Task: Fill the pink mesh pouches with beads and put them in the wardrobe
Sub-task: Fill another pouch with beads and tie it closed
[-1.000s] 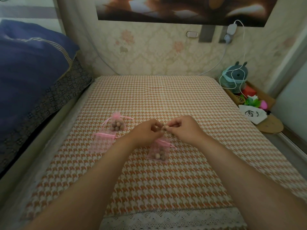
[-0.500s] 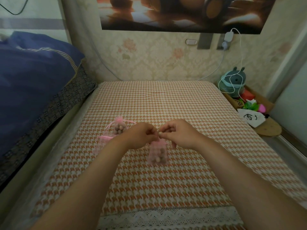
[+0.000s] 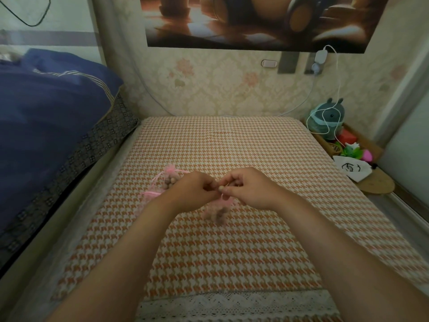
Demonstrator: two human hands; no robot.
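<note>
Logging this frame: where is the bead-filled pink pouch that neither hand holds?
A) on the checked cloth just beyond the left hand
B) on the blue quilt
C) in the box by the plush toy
A: the free pouch lies on the checked cloth just beyond the left hand, which with the right hand pinches the top of the blurred pouch.

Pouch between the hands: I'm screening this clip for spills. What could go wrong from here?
1. The pouch is held only at its top, pinched by the left hand and right hand. A slip could drop it and scatter beads over the cloth if its mouth is open, which the blur hides.
2. The left wrist passes close by a filled pouch; a sweep might knock it.
</note>
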